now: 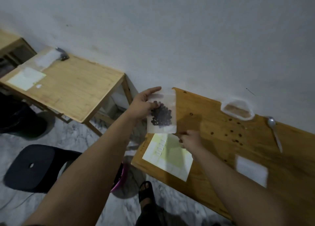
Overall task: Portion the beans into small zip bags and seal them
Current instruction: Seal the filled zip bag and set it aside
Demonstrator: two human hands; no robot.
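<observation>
Your left hand (142,106) holds a small zip bag (162,112) up in the air, over the gap between the two tables, pinching its left edge with the index finger stretched along the top and the thumb pressed on the front. The bag hangs roughly upright, and dark beans (161,114) sit bunched in its middle and lower part. Your right hand (190,138) is just below the bag's lower right corner, fingers curled in; whether they touch the corner or grip anything is hard to tell through the blur. Under that hand, on the near table (281,157), lies a pale yellow-green sheet (170,155). Loose beans (233,133) are scattered across the tabletop to the right, well apart from both hands. Farther back by the wall sits a clear container (237,111) with brownish contents, and a spoon (274,132) lies beside it. A white packet (252,169) rests near your right forearm. The second table (73,87) stands to the left, apart from the bag.
</observation>
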